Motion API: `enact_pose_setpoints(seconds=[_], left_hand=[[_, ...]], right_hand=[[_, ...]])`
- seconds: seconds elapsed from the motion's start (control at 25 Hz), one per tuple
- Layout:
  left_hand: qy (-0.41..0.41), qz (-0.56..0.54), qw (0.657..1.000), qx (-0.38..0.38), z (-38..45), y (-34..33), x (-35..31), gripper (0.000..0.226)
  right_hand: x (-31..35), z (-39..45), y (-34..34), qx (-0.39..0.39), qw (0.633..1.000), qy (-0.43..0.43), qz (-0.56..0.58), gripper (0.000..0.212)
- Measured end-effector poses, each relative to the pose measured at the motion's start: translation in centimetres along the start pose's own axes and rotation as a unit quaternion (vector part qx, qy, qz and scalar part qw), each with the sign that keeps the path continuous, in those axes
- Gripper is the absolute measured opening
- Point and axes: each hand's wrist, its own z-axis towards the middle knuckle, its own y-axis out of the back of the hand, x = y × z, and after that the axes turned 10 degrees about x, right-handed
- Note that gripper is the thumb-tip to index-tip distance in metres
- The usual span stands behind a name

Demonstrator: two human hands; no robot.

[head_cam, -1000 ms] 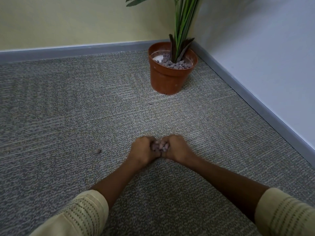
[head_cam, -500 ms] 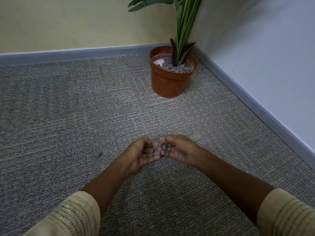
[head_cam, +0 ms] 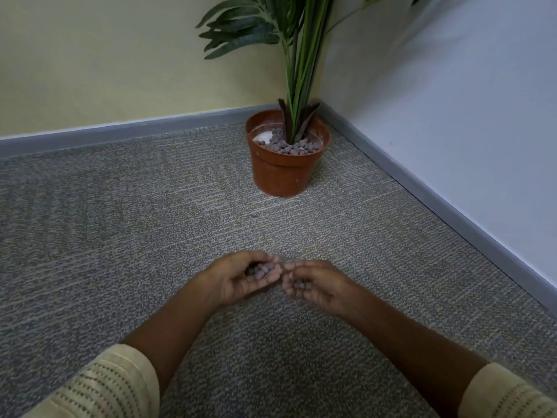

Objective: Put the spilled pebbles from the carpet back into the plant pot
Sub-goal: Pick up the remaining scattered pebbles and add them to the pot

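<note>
Grey-brown pebbles (head_cam: 261, 271) lie cupped in the left hand (head_cam: 241, 279), palm up with fingers curled round them; more sit in the right hand (head_cam: 313, 286), likewise cupped and curled. Both hands hover side by side, nearly touching, above the carpet (head_cam: 120, 221). Well apart, in the corner, stands the plant pot (head_cam: 284, 173), partly filled with pebbles.

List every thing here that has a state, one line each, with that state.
Left hand: palm up, cupped around a small heap of pebbles.
Right hand: palm up, fingers curled around a few pebbles.
Pebbles in the hands: off the carpet, not yet in the pot.
Plant pot: upright in the corner, partly filled with pebbles.
Plant: standing upright in the pot.
Carpet: one small speck ahead of the hands.
</note>
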Motion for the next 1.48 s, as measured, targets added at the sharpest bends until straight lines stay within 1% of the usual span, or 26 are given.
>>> enact_pose_setpoints(seconds=[0.12,0.2,0.28,0.36,0.44,0.52,0.6,0.68,0.8,0.92,1.0,1.04,1.08,1.12,1.2,1.28,1.36,1.4,1.44,1.48], left_hand=[[-0.105,-0.073,0.991,0.029,0.5,-2.1,-5.4,0.02],[-0.178,-0.107,0.978,0.031,1.0,-4.1,-9.5,0.03],[-0.221,-0.11,0.969,0.018,1.5,-6.0,-12.9,0.041],[-0.236,-0.11,0.965,0.012,2.1,-7.5,-15.2,0.043],[-0.251,-0.122,0.96,0.023,2.8,-8.2,-16.4,0.046],[-0.259,-0.117,0.959,0.021,3.2,-8.3,-16.7,0.058],[-0.269,-0.113,0.956,0.025,3.4,-8.0,-16.7,0.064],[-0.281,-0.113,0.953,0.033,3.5,-7.7,-16.4,0.064],[-0.297,-0.104,0.948,0.05,3.4,-7.3,-16.0,0.062],[-0.319,-0.117,0.939,0.052,3.2,-7.4,-16.3,0.06],[-0.327,-0.123,0.936,0.046,2.9,-7.2,-16.6,0.054],[-0.327,-0.11,0.938,0.032,2.6,-6.8,-16.5,0.046],[-0.319,-0.081,0.944,0.004,2.4,-6.1,-16.3,0.036],[-0.303,-0.045,0.952,-0.028,2.1,-5.2,-15.9,0.032],[-0.261,0.001,0.963,-0.064,1.4,-2.8,-14.6,0.039],[-0.234,-0.006,0.97,-0.068,0.7,-0.3,-13.6,0.043],[-0.216,-0.03,0.973,-0.07,-0.1,0.8,-13.3,0.038],[-0.211,-0.033,0.974,-0.07,-0.6,1.3,-13.3,0.033],[-0.206,-0.013,0.976,-0.074,-1.2,1.9,-13.2,0.026],[-0.196,0.038,0.976,-0.082,-2.0,2.7,-12.7,0.019]], right_hand=[[-0.1,0.1,1.3,-0.011,1.0,0.007,0.011,0.013],[-0.5,0.3,1.8,-0.019,1.0,0.003,0.02,0.011],[-0.9,0.5,2.0,-0.018,0.999,-0.003,0.04,0.009],[-0.9,0.7,2.2,-0.012,0.998,-0.003,0.063,0.011],[-0.5,1.0,2.5,-0.007,0.997,0.002,0.079,0.015],[0.4,1.2,3.0,-0.004,0.997,0.012,0.079,0.018],[1.3,1.4,3.5,-0.001,0.996,0.03,0.082,0.018],[2.5,1.7,3.8,0.003,0.995,0.047,0.086,0.017],[4.6,2.1,3.4,0.012,0.991,0.066,0.119,0.022],[8.6,2.0,2.3,0.017,0.982,0.112,0.15,0.02],[13.0,2.3,1.6,0.01,0.97,0.175,0.171,0.013],[15.3,2.6,1.0,-0.001,0.961,0.209,0.18,0.012],[17.4,3.1,0.3,-0.02,0.955,0.236,0.18,0.011],[19.0,3.7,-0.5,-0.04,0.951,0.254,0.171,0.011],[21.0,5.1,-2.1,-0.069,0.953,0.26,0.141,0.017],[21.6,6.3,-3.2,-0.079,0.96,0.242,0.119,0.026],[21.4,7.2,-3.3,-0.087,0.957,0.25,0.117,0.023],[20.8,7.7,-3.3,-0.11,0.951,0.269,0.106,0.019],[19.9,7.9,-3.2,-0.156,0.94,0.299,0.059,0.018],[18.6,8.1,-3.1,-0.21,0.918,0.334,-0.035,0.019]])
